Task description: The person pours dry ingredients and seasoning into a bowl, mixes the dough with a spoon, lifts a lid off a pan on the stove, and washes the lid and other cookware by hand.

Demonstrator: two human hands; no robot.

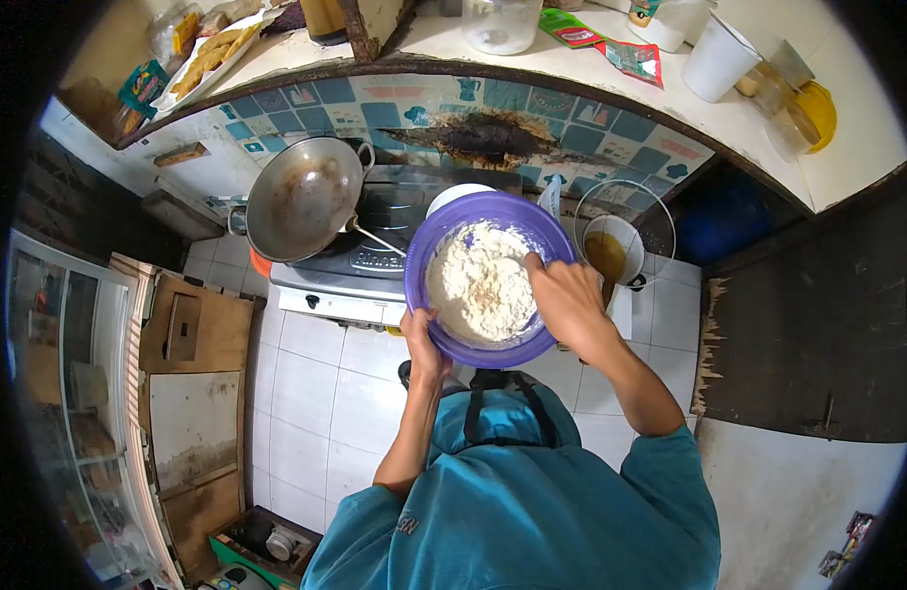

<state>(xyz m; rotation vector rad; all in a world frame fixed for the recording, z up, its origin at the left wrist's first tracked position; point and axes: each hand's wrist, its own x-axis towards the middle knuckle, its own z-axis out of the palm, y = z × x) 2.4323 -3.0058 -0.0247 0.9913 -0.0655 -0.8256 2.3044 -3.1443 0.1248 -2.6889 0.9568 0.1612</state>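
A purple plastic bowl (421, 324) is held over the floor in front of the stove, with lumpy, pale, flour-like dough (483, 285) inside. My left hand (426, 344) grips the bowl's near left rim, thumb over the edge and fingers underneath. At the right side of the bowl, my right hand (569, 300) is closed above the mixture. What its fingers hold is hidden. Left of the bowl a large wok (301, 197) sits on the gas stove (380, 221), its ladle-like handle sticking out toward the bowl.
A white container with brownish liquid (608, 246) stands right of the bowl, beside a clear round lid or rim (660, 211). On the shelf above lie a plate of fried food (207, 64), a white cup (719, 59) and red and green packets (632, 61). A wooden cabinet (193, 393) stands left.
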